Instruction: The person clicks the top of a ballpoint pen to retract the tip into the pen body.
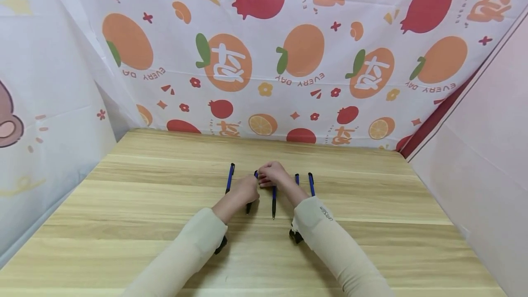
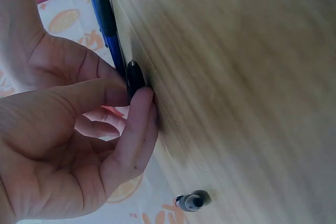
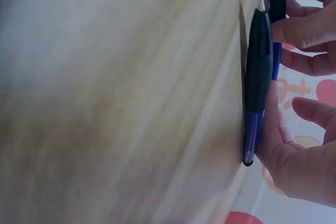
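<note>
Several blue pens with black grips lie in a spaced row on the wooden table. My left hand point(image 1: 244, 191) pinches one pen point(image 2: 135, 80) by its black grip between thumb and fingers, its tip pointing toward me. Just right of it, my right hand point(image 1: 274, 174) reaches over the upper end of the middle pen point(image 1: 274, 204). In the right wrist view that hand's thumb point(image 3: 314, 111) stands apart from the fingers, behind the middle pen's blue barrel. The far end of the pinched pen shows close to the right fingertips.
Left of my hands lies another pen point(image 1: 230, 178). Two more, an inner pen point(image 1: 297, 178) and an outer pen point(image 1: 311, 184), lie beside my right forearm, partly covered by it. A fruit-printed cloth point(image 1: 264, 95) hangs behind the wooden table point(image 1: 144, 205).
</note>
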Demonstrator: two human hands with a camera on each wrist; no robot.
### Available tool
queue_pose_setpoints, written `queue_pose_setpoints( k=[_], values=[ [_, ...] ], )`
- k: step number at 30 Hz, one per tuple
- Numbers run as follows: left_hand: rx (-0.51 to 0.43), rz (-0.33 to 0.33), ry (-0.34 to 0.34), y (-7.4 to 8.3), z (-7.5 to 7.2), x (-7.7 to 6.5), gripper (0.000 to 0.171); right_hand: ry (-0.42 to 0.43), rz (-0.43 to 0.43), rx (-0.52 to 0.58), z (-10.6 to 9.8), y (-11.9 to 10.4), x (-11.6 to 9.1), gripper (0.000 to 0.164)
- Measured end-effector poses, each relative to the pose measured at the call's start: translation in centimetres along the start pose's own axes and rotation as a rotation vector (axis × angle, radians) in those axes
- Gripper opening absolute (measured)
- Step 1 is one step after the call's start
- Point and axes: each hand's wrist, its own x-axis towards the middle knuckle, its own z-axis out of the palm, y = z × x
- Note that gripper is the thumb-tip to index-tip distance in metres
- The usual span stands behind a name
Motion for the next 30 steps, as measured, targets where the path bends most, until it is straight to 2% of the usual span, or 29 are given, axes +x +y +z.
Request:
queue_pose_setpoints(
  k=[4, 7, 13, 16, 19, 21, 24, 27, 30],
  values=[
    [-0.092, -0.031, 0.005, -0.3, 0.1, 0.2, 0.022, -0.002, 0.016, 0.010, 0.2, -0.2, -0.1, 0.014],
    [-0.169, -0.039, 0.043, -0.6, 0.1, 0.3, 0.035, 0.011, 0.024, 0.024, 0.3, -0.5, -0.4, 0.021],
    [-0.156, 0.020, 0.139, -0.7, -0.3, 0.3, 0.059, 0.029, 0.063, 0.190, 0.1, -1.0, -0.2, 0.031],
    [-0.134, 0.023, 0.151, -0.5, -0.5, 0.2, 0.057, 0.035, 0.085, 0.271, 0.0, -1.1, -0.1, 0.031],
    [-0.110, 0.035, 0.165, -0.4, -0.6, 0.0, 0.049, 0.026, 0.100, 0.300, -0.1, -1.2, 0.0, 0.030],
    [-0.141, 0.046, 0.175, -0.5, -0.6, 0.0, 0.041, 0.013, 0.097, 0.298, -0.2, -1.2, 0.0, 0.030],
    [-0.245, 0.065, 0.176, -1.0, -0.4, 0.2, 0.030, -0.007, 0.088, 0.276, -0.2, -1.3, -0.2, 0.031],
    [-0.434, 0.092, 0.127, -1.9, -0.2, 0.7, 0.023, -0.018, 0.071, 0.251, -0.3, -1.4, -0.5, 0.033],
    [-0.640, 0.096, 0.050, -2.7, -0.1, 0.9, 0.025, -0.030, 0.066, 0.244, -0.4, -1.6, -0.7, 0.035]
  ],
)
